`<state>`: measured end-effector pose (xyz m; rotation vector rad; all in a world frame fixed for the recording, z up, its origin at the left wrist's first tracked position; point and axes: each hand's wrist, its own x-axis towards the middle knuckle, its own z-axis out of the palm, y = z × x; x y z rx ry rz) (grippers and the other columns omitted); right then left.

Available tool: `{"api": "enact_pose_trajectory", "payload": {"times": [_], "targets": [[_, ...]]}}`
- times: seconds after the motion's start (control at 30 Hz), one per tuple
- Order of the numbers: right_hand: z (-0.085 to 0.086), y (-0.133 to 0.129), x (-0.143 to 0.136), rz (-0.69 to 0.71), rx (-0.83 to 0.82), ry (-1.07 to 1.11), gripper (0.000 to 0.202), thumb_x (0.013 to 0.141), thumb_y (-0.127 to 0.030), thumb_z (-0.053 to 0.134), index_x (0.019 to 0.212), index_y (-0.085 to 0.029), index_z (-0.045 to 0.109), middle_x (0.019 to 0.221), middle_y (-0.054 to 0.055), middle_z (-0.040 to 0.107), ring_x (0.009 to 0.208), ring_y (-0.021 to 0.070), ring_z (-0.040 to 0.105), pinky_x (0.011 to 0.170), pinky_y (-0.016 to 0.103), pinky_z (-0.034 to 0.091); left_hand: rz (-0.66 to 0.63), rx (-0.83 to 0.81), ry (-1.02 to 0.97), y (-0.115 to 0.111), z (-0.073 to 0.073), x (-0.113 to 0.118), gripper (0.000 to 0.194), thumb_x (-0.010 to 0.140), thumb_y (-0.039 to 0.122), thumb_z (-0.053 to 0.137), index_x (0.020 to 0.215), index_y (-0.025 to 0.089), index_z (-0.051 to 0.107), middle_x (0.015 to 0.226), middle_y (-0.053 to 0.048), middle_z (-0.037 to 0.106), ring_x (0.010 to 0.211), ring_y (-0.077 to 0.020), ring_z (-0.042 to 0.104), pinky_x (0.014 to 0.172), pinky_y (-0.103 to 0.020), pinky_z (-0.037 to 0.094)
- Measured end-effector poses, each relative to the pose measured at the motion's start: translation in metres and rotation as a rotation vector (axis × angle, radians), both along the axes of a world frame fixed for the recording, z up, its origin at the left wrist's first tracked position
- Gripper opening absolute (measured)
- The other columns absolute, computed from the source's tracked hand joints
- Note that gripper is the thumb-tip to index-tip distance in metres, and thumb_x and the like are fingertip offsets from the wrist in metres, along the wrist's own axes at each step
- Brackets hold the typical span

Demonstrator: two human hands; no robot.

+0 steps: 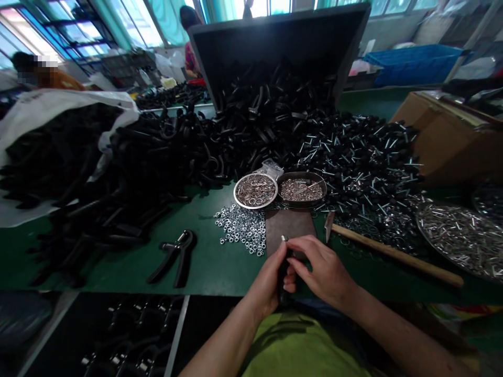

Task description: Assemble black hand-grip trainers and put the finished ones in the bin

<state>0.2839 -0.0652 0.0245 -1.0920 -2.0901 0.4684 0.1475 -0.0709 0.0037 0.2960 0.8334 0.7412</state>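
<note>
My left hand (271, 280) is wrapped round a black handle part (283, 293), held upright close to my body. My right hand (320, 267) is closed at the top of the same part, its thumb and index finger pinching near a small shiny metal piece (284, 239). Both hands are just in front of a dark metal plate (288, 228). Beyond the plate sit a round tray of small metal parts (236, 195) and an oval tin of tiny pieces (324, 195). Loose silver nuts (243, 228) lie to the left of the plate.
A hammer (393, 252) lies at the right, near a pan of metal pins (463, 235). An assembled hand grip (181, 256) rests at the left. Black parts (259, 131) are heaped behind, below a tipped bin (275, 26). Two people are in the background.
</note>
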Motion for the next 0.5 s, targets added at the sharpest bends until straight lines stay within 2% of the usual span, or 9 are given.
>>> {"api": "enact_pose_trajectory", "payload": {"times": [0.07,0.17,0.3,0.4,0.5], "targets": [[-0.002,-0.002,0.000,-0.010,0.041,-0.003,0.036,0.081,-0.009,0.050,0.114,-0.022,0.047,0.095,0.008,0.062,0.090,0.0205,0.059,0.078,0.035,0.052,-0.005,0.072,0.123,-0.003,-0.001,0.000,0.044,0.072,0.057,0.062,0.079,0.016,0.048,0.058,0.007,0.038,0.044,-0.0024,0.031,0.040,-0.012,0.022],[-0.006,-0.007,0.000,-0.048,0.095,0.021,0.037,0.079,-0.010,0.050,0.114,-0.022,0.048,0.093,0.008,0.064,0.089,0.0216,0.060,0.077,0.036,0.052,-0.037,0.184,0.291,-0.005,-0.003,0.000,0.042,0.073,0.057,0.061,0.081,0.017,0.051,0.054,0.007,0.037,0.044,-0.0043,0.033,0.040,-0.014,0.024],[-0.008,-0.015,-0.003,-0.061,0.105,0.062,0.032,0.080,-0.012,0.050,0.111,-0.022,0.052,0.090,0.008,0.065,0.087,0.0214,0.061,0.075,0.036,0.053,-0.063,0.250,0.316,-0.008,-0.007,0.002,0.043,0.074,0.059,0.058,0.081,0.018,0.049,0.050,0.009,0.030,0.040,-0.0042,0.028,0.037,-0.015,0.020],[-0.003,-0.011,0.004,0.024,0.014,0.037,0.027,0.084,-0.016,0.051,0.110,-0.022,0.053,0.090,0.006,0.065,0.086,0.0194,0.061,0.075,0.034,0.052,-0.078,0.114,0.218,-0.008,-0.010,0.004,0.047,0.069,0.062,0.061,0.076,0.018,0.045,0.049,0.010,0.029,0.038,-0.0023,0.022,0.036,-0.013,0.015],[0.004,0.016,0.031,0.065,-0.069,-0.012,0.019,0.087,-0.020,0.050,0.104,-0.023,0.058,0.094,0.004,0.066,0.089,0.0165,0.061,0.079,0.030,0.050,-0.058,-0.075,0.029,-0.003,-0.010,0.002,0.048,0.068,0.061,0.063,0.078,0.017,0.046,0.050,0.010,0.031,0.037,-0.0004,0.017,0.035,-0.012,0.010]]}}
